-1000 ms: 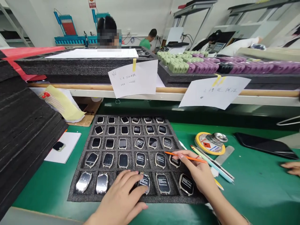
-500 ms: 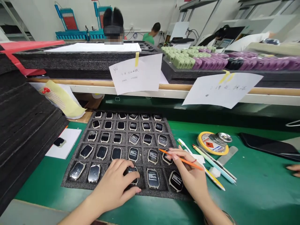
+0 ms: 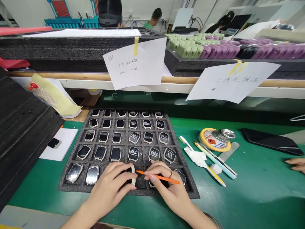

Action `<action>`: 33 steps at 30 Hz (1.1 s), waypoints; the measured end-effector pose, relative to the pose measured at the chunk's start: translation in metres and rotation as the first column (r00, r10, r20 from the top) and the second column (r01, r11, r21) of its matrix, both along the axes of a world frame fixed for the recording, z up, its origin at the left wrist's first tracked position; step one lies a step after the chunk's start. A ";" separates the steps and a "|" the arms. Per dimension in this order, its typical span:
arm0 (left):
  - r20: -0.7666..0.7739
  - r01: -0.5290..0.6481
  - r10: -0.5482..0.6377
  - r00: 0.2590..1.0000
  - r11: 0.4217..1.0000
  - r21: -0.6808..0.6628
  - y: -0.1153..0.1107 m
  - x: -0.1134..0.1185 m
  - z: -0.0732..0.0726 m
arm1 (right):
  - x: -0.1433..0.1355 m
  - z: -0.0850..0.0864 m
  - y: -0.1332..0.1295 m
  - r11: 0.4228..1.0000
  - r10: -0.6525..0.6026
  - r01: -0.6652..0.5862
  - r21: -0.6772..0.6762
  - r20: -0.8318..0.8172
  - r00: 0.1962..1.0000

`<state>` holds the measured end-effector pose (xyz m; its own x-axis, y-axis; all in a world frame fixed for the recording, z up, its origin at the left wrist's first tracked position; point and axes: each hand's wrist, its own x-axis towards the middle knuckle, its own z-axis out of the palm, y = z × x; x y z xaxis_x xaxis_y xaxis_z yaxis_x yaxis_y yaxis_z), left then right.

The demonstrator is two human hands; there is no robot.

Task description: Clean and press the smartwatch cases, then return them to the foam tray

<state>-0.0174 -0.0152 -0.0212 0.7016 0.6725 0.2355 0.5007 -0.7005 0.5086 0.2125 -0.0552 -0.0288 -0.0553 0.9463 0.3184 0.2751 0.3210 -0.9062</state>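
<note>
A dark grey foam tray (image 3: 193, 188) with rows of square compartments holds several smartwatch bodies, many with white text lit on their screens. In the front row, my left hand (image 3: 108, 186) grips one watch (image 3: 133, 176) by its edges and tilts it up, so its pale side frame faces right. My right hand (image 3: 168, 187) pinches a thin orange stick (image 3: 166, 179), its pointed tip at or very near that side frame. Whether the tip touches cannot be made out. Below my right hand, another watch in the front row is mostly covered.
Right of the tray lie a white-and-yellow brush (image 3: 215, 176), pens (image 3: 219, 163), a roll of yellow tape (image 3: 202, 140) and a black phone (image 3: 271, 141). Another person's hand (image 3: 296, 163) is at the right edge. A single watch (image 3: 54, 143) lies on white paper at left.
My right hand with the orange stick has moved left and down to the watch at my left hand. That watch has gone from lying face up to tilted on its side.
</note>
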 end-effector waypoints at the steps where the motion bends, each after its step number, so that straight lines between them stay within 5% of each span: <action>1: 0.011 0.001 -0.001 1.000 1.000 0.008 0.000 0.000 -0.001 | 0.000 0.000 0.001 1.000 0.010 -0.010 0.008 0.007 1.000; 26: -0.061 -0.159 0.149 0.987 0.959 -0.233 0.002 0.010 0.010 | 0.001 0.001 0.000 0.998 0.041 -0.046 0.044 0.102 0.994; 33: -0.097 -0.053 0.035 0.995 0.980 -0.192 0.007 0.022 0.025 | 0.020 0.009 -0.001 0.997 -0.075 0.073 0.038 0.051 0.996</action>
<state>0.0047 -0.0087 0.0041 0.6830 0.7297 0.0326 0.5804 -0.5692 0.5824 0.2328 -0.0564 -0.0195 -0.0033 0.9364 0.3510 0.3462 0.3304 -0.8781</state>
